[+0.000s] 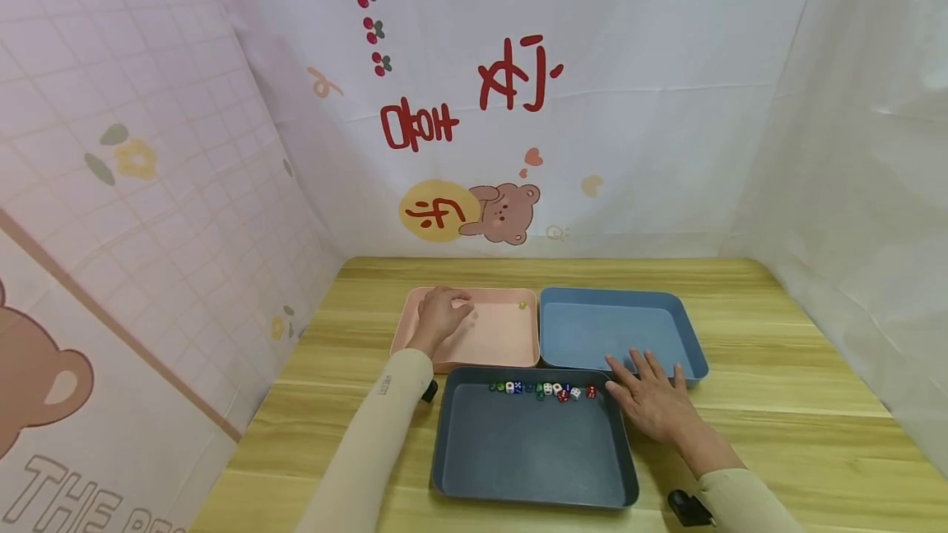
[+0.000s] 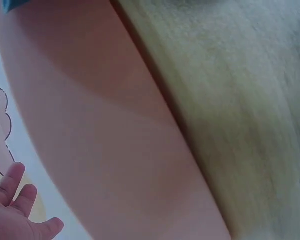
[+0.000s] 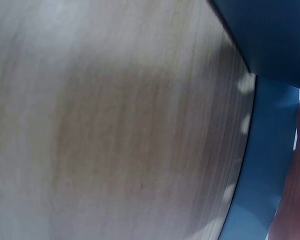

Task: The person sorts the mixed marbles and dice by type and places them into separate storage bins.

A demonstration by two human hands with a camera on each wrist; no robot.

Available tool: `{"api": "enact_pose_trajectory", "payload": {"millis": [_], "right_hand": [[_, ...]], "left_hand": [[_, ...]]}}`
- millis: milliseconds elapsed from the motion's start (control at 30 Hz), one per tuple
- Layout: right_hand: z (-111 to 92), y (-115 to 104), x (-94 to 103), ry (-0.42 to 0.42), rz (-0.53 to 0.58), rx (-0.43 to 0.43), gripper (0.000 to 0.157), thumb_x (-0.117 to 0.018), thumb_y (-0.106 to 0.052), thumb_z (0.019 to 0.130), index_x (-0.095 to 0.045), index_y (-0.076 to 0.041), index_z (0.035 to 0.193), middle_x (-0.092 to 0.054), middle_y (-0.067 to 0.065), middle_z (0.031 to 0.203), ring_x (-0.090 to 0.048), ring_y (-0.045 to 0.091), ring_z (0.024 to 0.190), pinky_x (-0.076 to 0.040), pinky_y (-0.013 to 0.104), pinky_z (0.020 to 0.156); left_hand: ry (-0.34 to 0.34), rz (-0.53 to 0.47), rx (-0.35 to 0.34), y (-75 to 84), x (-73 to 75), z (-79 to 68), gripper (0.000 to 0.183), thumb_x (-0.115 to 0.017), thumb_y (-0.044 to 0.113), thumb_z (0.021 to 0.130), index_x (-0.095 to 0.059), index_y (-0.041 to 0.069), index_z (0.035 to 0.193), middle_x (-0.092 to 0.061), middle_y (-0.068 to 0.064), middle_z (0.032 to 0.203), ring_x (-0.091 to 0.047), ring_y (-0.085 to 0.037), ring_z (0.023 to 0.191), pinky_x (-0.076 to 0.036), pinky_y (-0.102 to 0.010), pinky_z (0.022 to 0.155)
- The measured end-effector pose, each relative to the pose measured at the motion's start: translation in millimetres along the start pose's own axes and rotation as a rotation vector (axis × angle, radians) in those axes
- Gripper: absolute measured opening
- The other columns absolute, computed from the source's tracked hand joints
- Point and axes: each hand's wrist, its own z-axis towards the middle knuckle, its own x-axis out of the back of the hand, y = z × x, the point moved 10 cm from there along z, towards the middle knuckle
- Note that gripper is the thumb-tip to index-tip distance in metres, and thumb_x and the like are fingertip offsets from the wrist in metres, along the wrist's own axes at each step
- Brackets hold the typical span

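Note:
My left hand (image 1: 442, 319) hovers over the pink tray (image 1: 511, 348), its thumb and fingers apart. In the left wrist view those fingers (image 2: 24, 201) are spread, and I see nothing between them. A small yellowish die (image 1: 522, 304) lies near the tray's far right corner. My right hand (image 1: 652, 401) rests with fingers spread over the near edge of the blue tray (image 1: 615, 323), beside the dark tray's right corner. Inside the dark grey tray (image 1: 533, 451), several green, white, blue and red dice (image 1: 548, 389) lie along the far side.
The pink and blue trays stand side by side behind the dark tray on a wood-grain table (image 1: 800, 401). Printed white cloth (image 1: 629, 146) hangs behind the table and at both sides. A black wrist device (image 1: 689, 508) sits under the right forearm.

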Motion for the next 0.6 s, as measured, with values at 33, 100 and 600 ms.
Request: {"api": "enact_pose_trajectory", "payload": {"millis": [33, 100, 600], "right_hand": [[0.0, -0.2, -0.1, -0.002, -0.002, -0.001, 0.056, -0.043, -0.048, 0.104, -0.046, -0.016, 0.15, -0.032, 0.028, 0.154, -0.023, 0.052, 0.141, -0.009, 0.078, 0.103], [0.3, -0.6, 0.1, -0.002, -0.006, -0.001, 0.056, -0.043, -0.048, 0.104, -0.046, -0.016, 0.15, -0.032, 0.028, 0.154, -0.024, 0.052, 0.141, -0.01, 0.078, 0.103], [1.1, 0.7, 0.1, -0.005, -0.001, -0.002, 0.057, -0.041, -0.049, 0.104, -0.046, -0.015, 0.15, -0.032, 0.029, 0.153, -0.023, 0.052, 0.141, -0.008, 0.078, 0.103]], "left_hand": [[0.0, -0.001, -0.003, 0.2, -0.1, -0.3, 0.026, -0.067, 0.025, 0.097, -0.072, 0.012, 0.119, -0.058, -0.01, 0.131, -0.043, -0.034, 0.13, -0.021, -0.058, 0.11], [0.016, 0.003, -0.013, 0.5, 0.9, -1.5, 0.027, -0.066, 0.023, 0.097, -0.072, 0.011, 0.12, -0.058, -0.011, 0.13, -0.043, -0.035, 0.129, -0.023, -0.058, 0.109], [-0.013, 0.032, -0.053, -1.8, 5.3, -9.2, 0.03, -0.067, 0.027, 0.096, -0.071, 0.01, 0.12, -0.059, -0.008, 0.133, -0.042, -0.034, 0.132, -0.023, -0.056, 0.111]]}}
